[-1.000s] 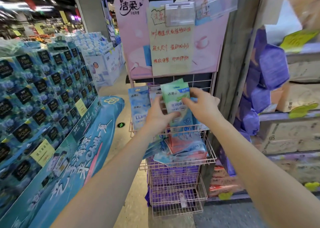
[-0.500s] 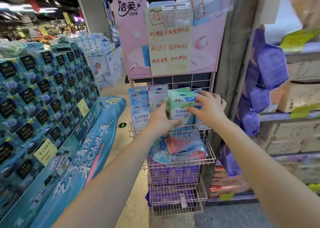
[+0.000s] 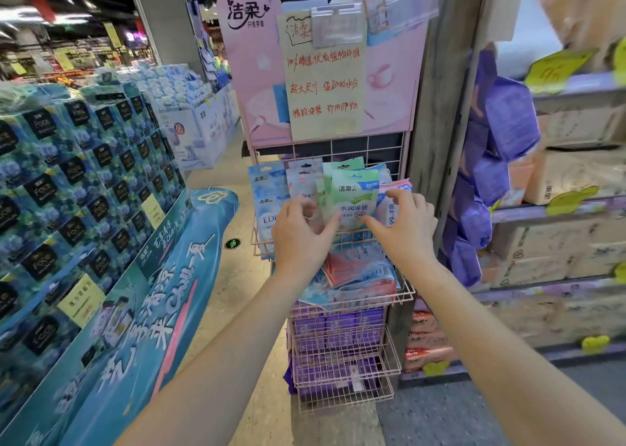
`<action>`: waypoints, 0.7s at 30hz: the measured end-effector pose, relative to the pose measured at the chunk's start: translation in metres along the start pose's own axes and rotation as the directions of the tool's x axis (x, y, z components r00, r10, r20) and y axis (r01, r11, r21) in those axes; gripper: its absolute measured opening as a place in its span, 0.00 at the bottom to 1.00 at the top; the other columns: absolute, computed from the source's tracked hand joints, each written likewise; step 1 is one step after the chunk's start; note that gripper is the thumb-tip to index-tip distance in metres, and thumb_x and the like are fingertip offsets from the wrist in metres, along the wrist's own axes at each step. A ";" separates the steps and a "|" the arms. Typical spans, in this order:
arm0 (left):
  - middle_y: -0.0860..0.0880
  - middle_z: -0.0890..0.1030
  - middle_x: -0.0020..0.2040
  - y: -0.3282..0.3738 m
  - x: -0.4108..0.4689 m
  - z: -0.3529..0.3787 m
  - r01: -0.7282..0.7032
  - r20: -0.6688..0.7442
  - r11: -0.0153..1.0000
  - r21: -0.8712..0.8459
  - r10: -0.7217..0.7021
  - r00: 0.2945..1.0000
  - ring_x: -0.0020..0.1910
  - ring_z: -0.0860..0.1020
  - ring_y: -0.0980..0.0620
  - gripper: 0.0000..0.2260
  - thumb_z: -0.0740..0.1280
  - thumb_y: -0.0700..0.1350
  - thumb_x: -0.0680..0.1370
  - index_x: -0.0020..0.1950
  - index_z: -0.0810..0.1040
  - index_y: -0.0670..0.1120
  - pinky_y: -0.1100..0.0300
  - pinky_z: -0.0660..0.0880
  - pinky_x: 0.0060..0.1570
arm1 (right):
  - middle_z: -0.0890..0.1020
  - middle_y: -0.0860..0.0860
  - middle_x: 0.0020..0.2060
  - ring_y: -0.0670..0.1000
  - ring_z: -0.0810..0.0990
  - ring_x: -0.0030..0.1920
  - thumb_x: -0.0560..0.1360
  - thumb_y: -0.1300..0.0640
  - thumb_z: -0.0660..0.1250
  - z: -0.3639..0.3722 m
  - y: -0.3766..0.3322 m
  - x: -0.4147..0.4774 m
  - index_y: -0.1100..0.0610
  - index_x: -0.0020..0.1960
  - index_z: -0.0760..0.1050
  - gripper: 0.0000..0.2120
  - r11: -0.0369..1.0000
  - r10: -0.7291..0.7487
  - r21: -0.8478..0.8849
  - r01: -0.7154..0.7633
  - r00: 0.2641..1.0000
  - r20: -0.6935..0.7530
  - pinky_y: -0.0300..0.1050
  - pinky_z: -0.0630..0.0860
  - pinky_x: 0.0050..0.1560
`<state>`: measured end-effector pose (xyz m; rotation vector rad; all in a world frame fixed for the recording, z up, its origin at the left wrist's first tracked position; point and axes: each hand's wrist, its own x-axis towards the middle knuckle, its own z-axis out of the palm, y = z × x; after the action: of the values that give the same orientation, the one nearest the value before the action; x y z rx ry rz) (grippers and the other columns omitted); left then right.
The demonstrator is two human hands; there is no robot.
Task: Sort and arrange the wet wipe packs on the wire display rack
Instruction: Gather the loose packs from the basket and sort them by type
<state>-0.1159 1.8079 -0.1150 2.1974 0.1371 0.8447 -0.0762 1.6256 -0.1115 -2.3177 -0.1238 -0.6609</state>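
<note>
A green wet wipe pack (image 3: 355, 194) stands upright in the top basket of the pink wire rack (image 3: 403, 293), in front of more green packs. My left hand (image 3: 301, 235) pinches its lower left corner, thumb on the front and fingers curled against the pale packs (image 3: 303, 177) beside it. My right hand (image 3: 404, 232) is spread, its thumb touching the green pack's lower right edge and its fingertips on a pink pack (image 3: 394, 188). A blue pack (image 3: 266, 188) stands at the basket's left end. Red and blue packs (image 3: 355, 269) lie jumbled in the second basket.
Purple packs (image 3: 335, 330) fill the lower baskets. A pink sign board with a handwritten note (image 3: 325, 83) tops the rack. A stack of blue tissue boxes (image 3: 78, 181) stands on the left, and shelves with purple bags (image 3: 508, 127) on the right.
The green pack came down from in front of the rack into the top basket. My right hand let go of its right edge and spread towards the pink pack.
</note>
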 end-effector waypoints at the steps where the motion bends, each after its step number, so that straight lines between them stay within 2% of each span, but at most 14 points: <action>1: 0.58 0.76 0.48 -0.001 -0.006 0.000 -0.058 -0.008 0.998 -0.003 0.058 0.998 0.48 0.77 0.54 0.15 0.72 0.62 0.75 0.52 0.74 0.54 0.48 0.78 0.53 | 0.78 0.52 0.55 0.58 0.74 0.58 0.71 0.45 0.77 0.000 0.001 -0.005 0.54 0.60 0.76 0.23 0.999 0.000 0.040 0.002 0.999 -0.032 0.54 0.70 0.58; 3: 0.58 0.76 0.44 -0.008 -0.023 -0.001 -0.175 0.041 0.985 0.005 0.175 0.984 0.44 0.77 0.54 0.09 0.70 0.57 0.77 0.48 0.75 0.53 0.48 0.78 0.49 | 0.79 0.49 0.46 0.56 0.78 0.51 0.72 0.51 0.76 0.003 0.004 -0.023 0.55 0.51 0.77 0.13 0.991 -0.014 0.132 0.020 0.999 -0.050 0.52 0.73 0.52; 5: 0.58 0.75 0.42 -0.022 -0.041 0.000 -0.268 0.139 0.961 0.066 0.257 0.956 0.42 0.75 0.55 0.07 0.69 0.53 0.78 0.44 0.75 0.53 0.50 0.77 0.48 | 0.80 0.48 0.41 0.54 0.79 0.44 0.74 0.54 0.75 0.010 0.009 -0.044 0.54 0.47 0.76 0.08 0.979 0.024 0.200 -0.035 0.998 0.053 0.50 0.76 0.48; 8: 0.59 0.75 0.42 -0.047 -0.062 0.004 -0.302 0.343 0.938 0.171 0.231 0.911 0.44 0.75 0.56 0.06 0.67 0.55 0.79 0.45 0.76 0.55 0.51 0.75 0.56 | 0.81 0.47 0.39 0.51 0.80 0.43 0.76 0.53 0.74 0.025 0.020 -0.072 0.54 0.47 0.77 0.07 0.977 0.090 0.169 -0.130 0.970 0.225 0.49 0.77 0.49; 9: 0.58 0.77 0.43 -0.055 -0.068 0.006 -0.282 0.400 0.938 0.199 0.185 0.898 0.46 0.76 0.55 0.06 0.66 0.56 0.80 0.47 0.77 0.55 0.51 0.75 0.58 | 0.81 0.46 0.40 0.51 0.81 0.44 0.76 0.52 0.73 0.028 0.024 -0.079 0.54 0.49 0.78 0.07 0.976 0.114 0.151 -0.159 0.957 0.267 0.48 0.77 0.50; 12: 0.55 0.80 0.50 -0.072 -0.074 0.009 -0.211 0.480 0.937 0.280 0.053 0.876 0.52 0.78 0.52 0.11 0.65 0.59 0.81 0.56 0.80 0.54 0.51 0.77 0.54 | 0.81 0.47 0.43 0.50 0.81 0.47 0.78 0.50 0.72 0.036 0.033 -0.090 0.56 0.57 0.79 0.12 0.959 0.195 0.133 -0.249 0.925 0.327 0.46 0.76 0.51; 16: 0.52 0.81 0.58 -0.080 -0.074 0.013 -0.184 0.497 0.927 0.326 -0.003 0.868 0.56 0.79 0.49 0.17 0.65 0.60 0.81 0.65 0.78 0.54 0.51 0.76 0.55 | 0.84 0.51 0.50 0.50 0.81 0.50 0.79 0.51 0.70 0.044 0.039 -0.095 0.57 0.64 0.79 0.16 0.950 0.244 0.098 -0.296 0.901 0.359 0.43 0.74 0.52; 21: 0.49 0.81 0.59 -0.078 -0.071 0.025 -0.110 0.495 0.932 0.346 -0.082 0.865 0.58 0.79 0.46 0.17 0.65 0.58 0.81 0.67 0.77 0.52 0.49 0.77 0.58 | 0.85 0.55 0.60 0.53 0.82 0.59 0.80 0.52 0.69 0.055 0.043 -0.090 0.60 0.70 0.78 0.21 0.944 0.274 0.065 -0.323 0.879 0.390 0.42 0.73 0.58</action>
<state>-0.1432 1.8227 -0.2188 2.6997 0.0179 0.2298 -0.1189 1.6386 -0.2161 -2.2467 0.0191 -0.0446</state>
